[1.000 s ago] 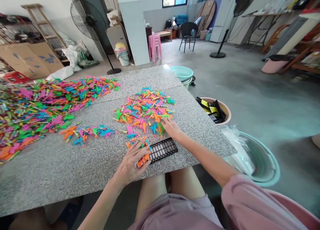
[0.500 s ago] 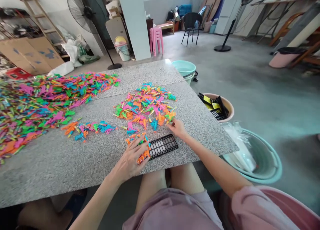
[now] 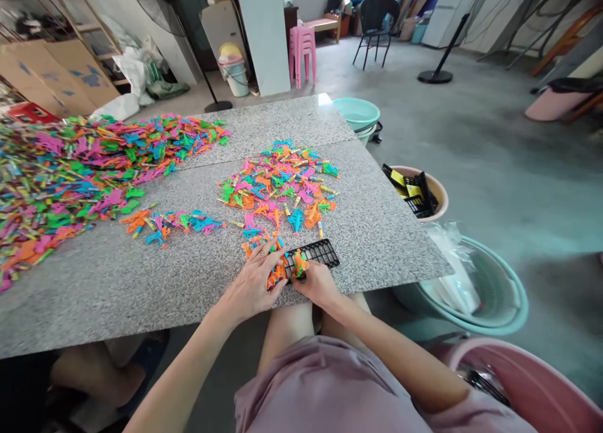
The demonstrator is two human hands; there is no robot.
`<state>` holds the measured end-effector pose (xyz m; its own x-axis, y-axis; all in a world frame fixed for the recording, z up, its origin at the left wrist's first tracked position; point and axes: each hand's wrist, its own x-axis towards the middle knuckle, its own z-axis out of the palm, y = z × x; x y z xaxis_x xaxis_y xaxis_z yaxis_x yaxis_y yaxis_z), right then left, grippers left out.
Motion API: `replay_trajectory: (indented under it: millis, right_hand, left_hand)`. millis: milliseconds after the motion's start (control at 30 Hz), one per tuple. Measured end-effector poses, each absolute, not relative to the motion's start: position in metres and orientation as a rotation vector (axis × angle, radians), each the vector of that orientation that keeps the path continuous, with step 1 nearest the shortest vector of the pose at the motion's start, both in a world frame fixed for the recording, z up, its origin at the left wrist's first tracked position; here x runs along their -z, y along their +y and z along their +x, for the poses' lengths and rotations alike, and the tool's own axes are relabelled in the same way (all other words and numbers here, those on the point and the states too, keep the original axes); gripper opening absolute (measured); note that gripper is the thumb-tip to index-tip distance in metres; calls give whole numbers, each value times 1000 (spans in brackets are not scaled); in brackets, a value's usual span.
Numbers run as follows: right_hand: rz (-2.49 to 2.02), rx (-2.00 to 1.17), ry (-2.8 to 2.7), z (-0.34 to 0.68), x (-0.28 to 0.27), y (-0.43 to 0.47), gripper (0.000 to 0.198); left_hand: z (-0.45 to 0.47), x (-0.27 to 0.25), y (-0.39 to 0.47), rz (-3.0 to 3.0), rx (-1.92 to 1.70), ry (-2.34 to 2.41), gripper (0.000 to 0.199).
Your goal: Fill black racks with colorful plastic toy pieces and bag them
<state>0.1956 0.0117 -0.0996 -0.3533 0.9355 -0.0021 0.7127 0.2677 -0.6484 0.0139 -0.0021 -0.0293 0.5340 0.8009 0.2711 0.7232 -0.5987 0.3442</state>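
On the near edge of the granite table lies a black plastic grid tray (image 3: 325, 252), its left part filled with small orange and blue plastic toys (image 3: 279, 273). My left hand (image 3: 254, 279) rests over that filled part, fingers spread and lying flat. Pinched in the fingers of my right hand (image 3: 318, 285) is an orange and green plastic toy (image 3: 300, 263), held over the tray's middle cells just right of my left hand. Behind the tray is a loose heap of toys (image 3: 282, 175) in pink, orange, green and blue, some with yellow printed tubes.
A far larger pile of toys (image 3: 94, 175) covers the left of the table, with a small cluster (image 3: 174, 225) nearer. Right of the table stand a peach basin (image 3: 440, 200) holding black trays, a green tub (image 3: 516, 301) with plastic bags and a pink tub (image 3: 532, 383).
My right hand has come from the heap's near edge down to the tray, bringing the orange and green toy. My left hand stays on the tray's filled part. The view has shifted slightly.
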Motion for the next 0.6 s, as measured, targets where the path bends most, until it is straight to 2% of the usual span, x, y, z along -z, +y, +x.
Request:
replay_trajectory:
  millis: [233, 433, 533, 600]
  right_hand:
    - [-1507, -616, -2491, 183, 84, 12, 19]
    - [-1356, -746, -2427, 214, 87, 46, 8]
    - [-1714, -609, -2081, 238, 83, 97, 26]
    - [-1895, -625, -1961, 247, 81, 130, 37]
  left_hand:
    - [22, 28, -2, 2570, -612, 1359, 52]
    - [23, 31, 1, 2661, -706, 1330, 30]
    - [21, 34, 1, 2678, -710, 1334, 29]
    - [20, 35, 1, 2683, -695, 1342, 30]
